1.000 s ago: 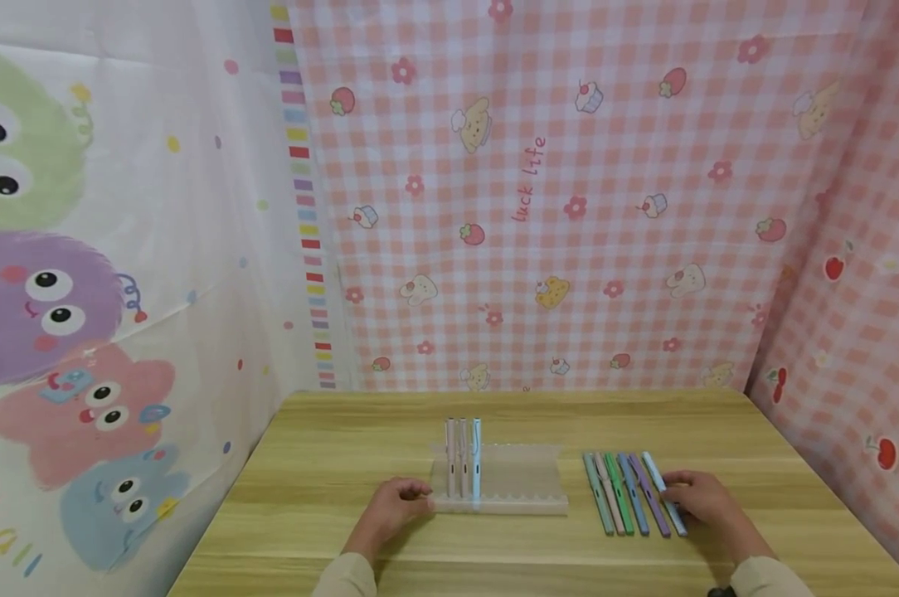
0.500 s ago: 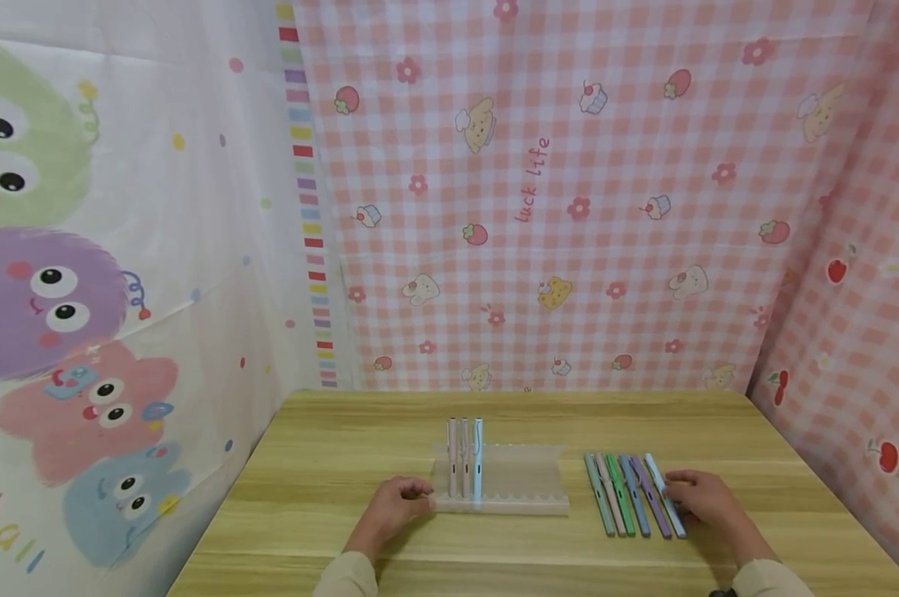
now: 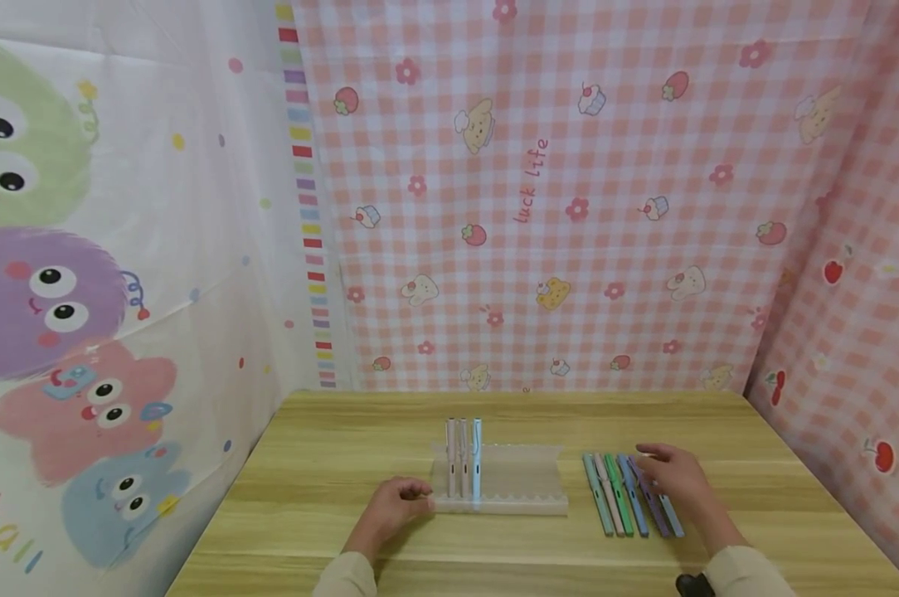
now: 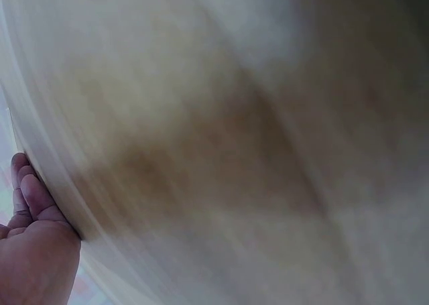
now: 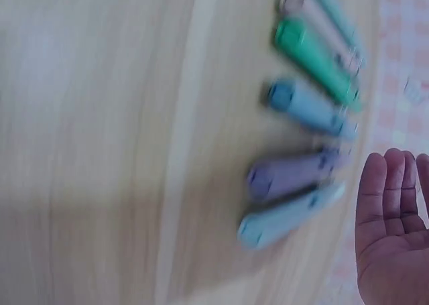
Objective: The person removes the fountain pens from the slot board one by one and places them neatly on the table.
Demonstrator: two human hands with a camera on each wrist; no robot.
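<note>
A clear plastic pen rack with notched edges (image 3: 524, 474) stands mid-table, holding two pinkish-grey pens (image 3: 457, 464) and one light blue pen (image 3: 477, 464) side by side at its left. My left hand (image 3: 396, 507) rests at the rack's left end, fingertips touching it. To the right lie several capped pens in a row: sage green (image 3: 597, 493), beige pink, green (image 3: 619, 497), blue (image 3: 635, 506), purple (image 5: 288, 175) and pale blue (image 5: 288, 218). My right hand (image 3: 677, 479) hovers over the purple and pale blue pens, hiding their upper parts in the head view; its fingers look straight and hold nothing.
The wood-grain table (image 3: 330, 439) reaches back to a pink checked curtain (image 3: 569, 249). A white cartoon-printed cloth (image 3: 196, 332) hangs at the left. The left wrist view shows mostly blurred tabletop.
My right hand has left the pale blue pen's right side and moved left and slightly away from me, over the rightmost pens. The left hand and the rack have stayed in place.
</note>
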